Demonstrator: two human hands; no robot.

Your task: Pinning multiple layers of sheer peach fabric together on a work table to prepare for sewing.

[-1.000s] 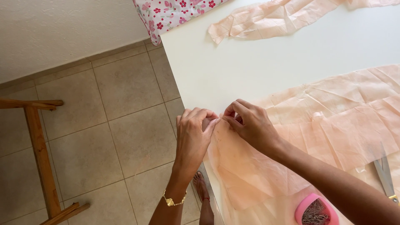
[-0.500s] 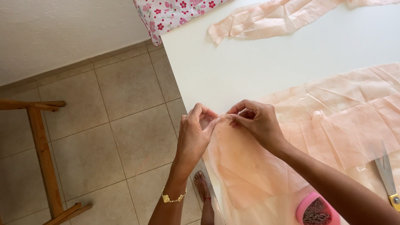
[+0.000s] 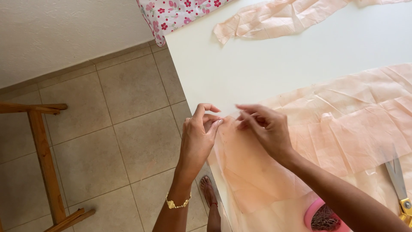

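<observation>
My left hand (image 3: 198, 137) now pinches the corner of the peach cloth (image 3: 343, 129) at the desk (image 3: 257, 64) edge, fingers closed on it. My right hand (image 3: 266, 129) has drawn a little away since a moment ago — its fingers look closed on something fine, perhaps a pin, though I cannot tell. A pink pin dish (image 3: 324, 217) sits below the right fingers, scissors (image 3: 397, 182) further right.

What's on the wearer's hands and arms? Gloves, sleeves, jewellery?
Both hands are bare, no gloves. The left hand has a thin gold chain bracelet at the wrist; no sleeve shows on that forearm. The right hand and its forearm are bare too, with no watch or bracelet in view. Rings cannot be made out.
</observation>
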